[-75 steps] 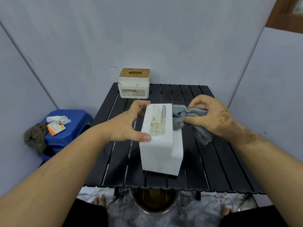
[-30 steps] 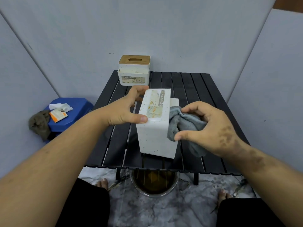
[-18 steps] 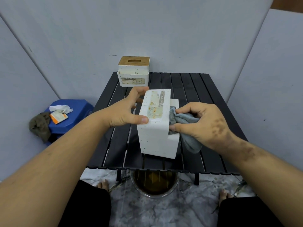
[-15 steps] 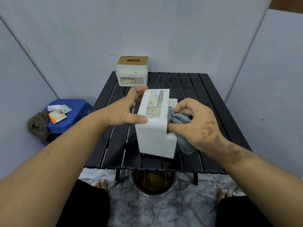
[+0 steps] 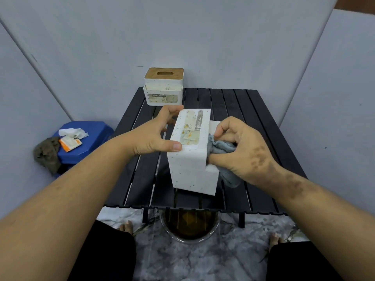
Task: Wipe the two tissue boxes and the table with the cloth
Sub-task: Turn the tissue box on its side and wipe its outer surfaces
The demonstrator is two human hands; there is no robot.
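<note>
Near tissue box (image 5: pixel 190 159): white, speckled, tipped on its side at the near middle of the black slatted surface (image 5: pixel 239 110) (label facing up).
Left hand (image 5: pixel 154 136): grips the box's left edge, thumb on top.
Right hand (image 5: pixel 241 151): fingers curled round a bunched grey cloth (image 5: pixel 219 148), pressed against the box's right side.
Far tissue box (image 5: pixel 163 86): upright, wooden lid, at the far left edge.
Blue stool (image 5: pixel 87 138): left of the surface, carrying a paper scrap, an orange packet and a brown rag.
</note>
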